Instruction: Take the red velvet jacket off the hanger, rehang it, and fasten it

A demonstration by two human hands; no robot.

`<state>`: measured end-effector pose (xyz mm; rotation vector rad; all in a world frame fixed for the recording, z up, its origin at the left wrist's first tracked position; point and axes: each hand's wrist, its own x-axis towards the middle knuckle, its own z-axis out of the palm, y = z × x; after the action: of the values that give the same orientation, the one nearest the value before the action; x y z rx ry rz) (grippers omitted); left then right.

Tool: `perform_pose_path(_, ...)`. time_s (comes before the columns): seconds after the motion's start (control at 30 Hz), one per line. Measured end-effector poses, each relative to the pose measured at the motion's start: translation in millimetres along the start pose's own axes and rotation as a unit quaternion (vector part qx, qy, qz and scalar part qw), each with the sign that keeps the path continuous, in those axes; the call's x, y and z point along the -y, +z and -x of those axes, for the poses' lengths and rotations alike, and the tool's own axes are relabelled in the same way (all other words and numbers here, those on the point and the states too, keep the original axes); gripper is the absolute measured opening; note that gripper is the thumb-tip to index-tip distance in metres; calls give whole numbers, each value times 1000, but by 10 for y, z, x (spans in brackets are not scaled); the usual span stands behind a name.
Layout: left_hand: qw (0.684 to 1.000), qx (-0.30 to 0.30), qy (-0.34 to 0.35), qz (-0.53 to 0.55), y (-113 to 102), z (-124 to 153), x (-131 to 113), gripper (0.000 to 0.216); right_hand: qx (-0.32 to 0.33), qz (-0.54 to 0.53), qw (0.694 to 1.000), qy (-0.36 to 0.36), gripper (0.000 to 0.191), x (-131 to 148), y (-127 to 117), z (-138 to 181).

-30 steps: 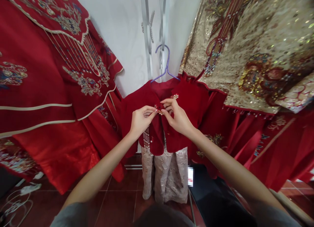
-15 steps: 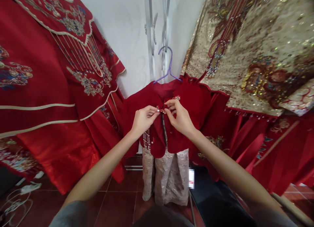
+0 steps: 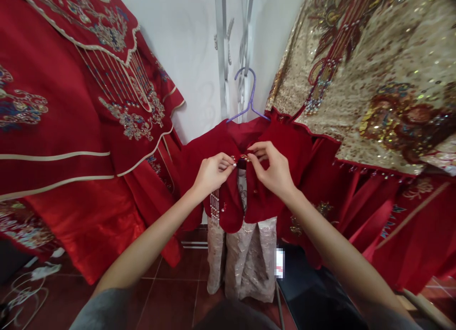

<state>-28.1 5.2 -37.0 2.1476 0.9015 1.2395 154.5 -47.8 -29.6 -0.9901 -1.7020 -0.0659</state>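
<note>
A short red velvet jacket (image 3: 231, 216) hangs on a purple hanger (image 3: 251, 99), its two front edges parted. My left hand (image 3: 213, 174) is closed in a pinch at the jacket's left front edge, on a beaded frog button (image 3: 233, 161). Opposite, my right hand (image 3: 273, 168) pinches a beaded button loop (image 3: 245, 157) at the other front edge. A small gap lies between the two fastener halves. Bead strands (image 3: 214, 204) dangle below my left hand. Fingertips partly hide both fasteners.
Embroidered red garments (image 3: 71, 106) hang close on the left. A gold sequined garment (image 3: 342, 92) hangs at right. Below the jacket is a pale shiny garment (image 3: 245, 263). A white cable (image 3: 28, 292) lies on the tiled floor. White metalwork (image 3: 223, 54) stands behind the hanger.
My hands have moved apart, mostly my right hand to the right. The gap between the jacket's front edges has widened, and the view has shifted slightly.
</note>
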Motion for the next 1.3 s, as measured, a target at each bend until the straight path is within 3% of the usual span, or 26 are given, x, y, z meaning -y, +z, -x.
perform_pose_path(0.3,998,-4,-31,59,27,6,40,7,89,-39,995,17,14,-3,120,96)
perform_pose_path(0.5,999,1,-19,42,20,30,-2,8,21,-42,999,13,11,-14,156,107)
perform_pose_path(1.0,999,-11,-6,47,60,11,-11,10,32,-12,999,16,11,-8,143,104)
perform_pose_path(1.3,1000,1,3,17,106,51,-149,18,-31,-51,998,27,10,-26,229,124)
